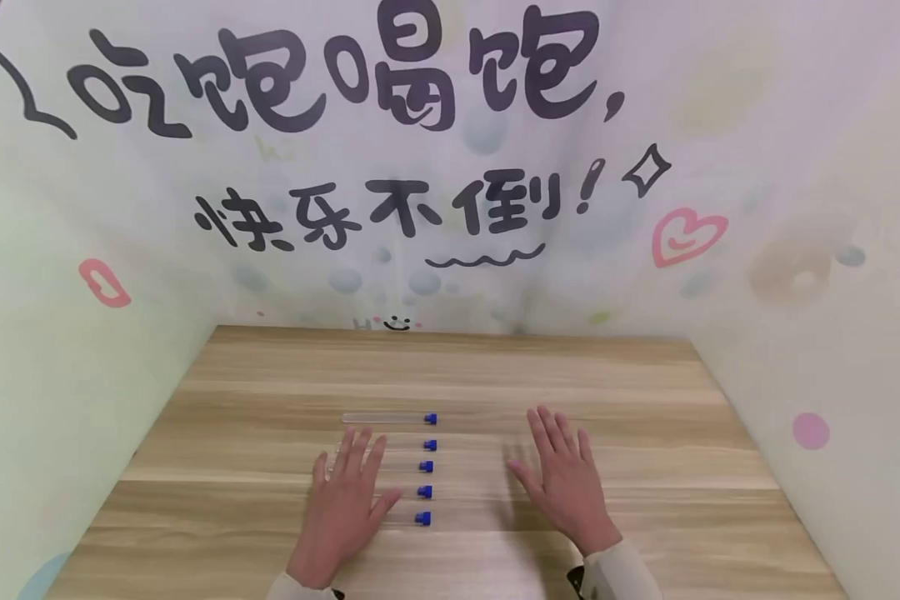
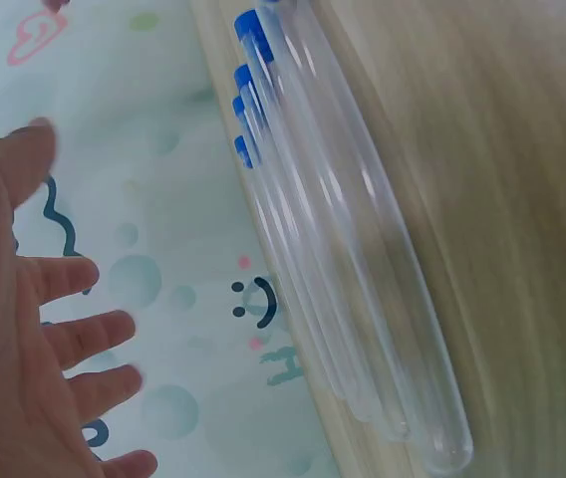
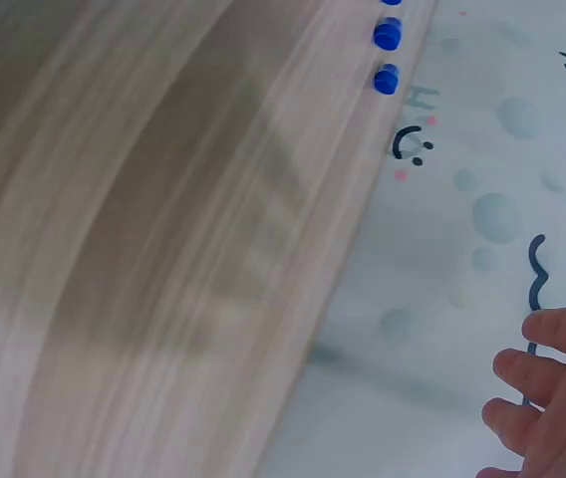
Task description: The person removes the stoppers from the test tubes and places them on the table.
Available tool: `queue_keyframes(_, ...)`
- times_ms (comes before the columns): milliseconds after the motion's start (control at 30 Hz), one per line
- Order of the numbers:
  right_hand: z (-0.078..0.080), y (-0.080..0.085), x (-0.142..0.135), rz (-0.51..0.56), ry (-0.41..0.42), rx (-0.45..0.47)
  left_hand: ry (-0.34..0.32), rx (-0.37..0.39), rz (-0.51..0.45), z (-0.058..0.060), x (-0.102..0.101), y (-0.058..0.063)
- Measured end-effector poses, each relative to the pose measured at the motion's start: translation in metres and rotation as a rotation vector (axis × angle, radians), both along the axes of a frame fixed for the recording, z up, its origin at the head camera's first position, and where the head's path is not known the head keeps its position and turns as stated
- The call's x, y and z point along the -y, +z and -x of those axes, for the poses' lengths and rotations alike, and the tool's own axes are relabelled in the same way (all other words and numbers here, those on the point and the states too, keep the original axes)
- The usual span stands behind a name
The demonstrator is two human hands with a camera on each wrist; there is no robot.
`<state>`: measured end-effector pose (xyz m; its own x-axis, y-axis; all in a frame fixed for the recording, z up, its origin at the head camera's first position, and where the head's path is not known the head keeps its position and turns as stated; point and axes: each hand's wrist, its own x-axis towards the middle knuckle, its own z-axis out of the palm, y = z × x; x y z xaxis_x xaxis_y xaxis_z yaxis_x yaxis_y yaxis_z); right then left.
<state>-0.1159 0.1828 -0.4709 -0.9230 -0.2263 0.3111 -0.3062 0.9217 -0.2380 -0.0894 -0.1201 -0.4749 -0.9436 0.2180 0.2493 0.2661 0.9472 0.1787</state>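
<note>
Several clear test tubes with blue caps lie in a row on the wooden table, each pointing sideways with its cap to the right. The farthest test tube (image 1: 386, 418) is fully visible in the head view; the left hand covers parts of the others. That left hand (image 1: 342, 508) is over the tubes' left portions with its fingers spread, holding nothing. In the left wrist view it appears apart from the nearest test tube (image 2: 403, 259). To the right of the caps, the right hand (image 1: 568, 487) hovers over the table, fingers extended and holding nothing, its shadow falling beside it.
The wood-grain table (image 1: 645, 400) reaches back to a pale printed wall (image 1: 315, 275) with dark lettering. Side walls flank it on the left and right. In the right wrist view, a blue cap (image 3: 386, 80) shows close to the table's far edge.
</note>
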Motion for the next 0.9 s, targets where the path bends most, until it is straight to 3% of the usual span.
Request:
queue_keyframes(200,-0.004,0.005,0.006,0.015,0.037,-0.045,-0.037,-0.083,0.065,-0.007,0.0,0.0)
queue_keyframes(333,-0.006,0.007,0.011,0.043,0.074,-0.07,-0.06,-0.099,0.083,-0.008,0.0,0.001)
queue_keyframes(733,-0.016,0.005,0.033,0.028,0.163,-0.113,-0.113,0.059,0.074,-0.008,0.0,0.001)
queue_keyframes(900,-0.019,-0.001,0.041,0.012,0.182,-0.078,-0.137,0.101,0.047,-0.007,0.0,-0.003)
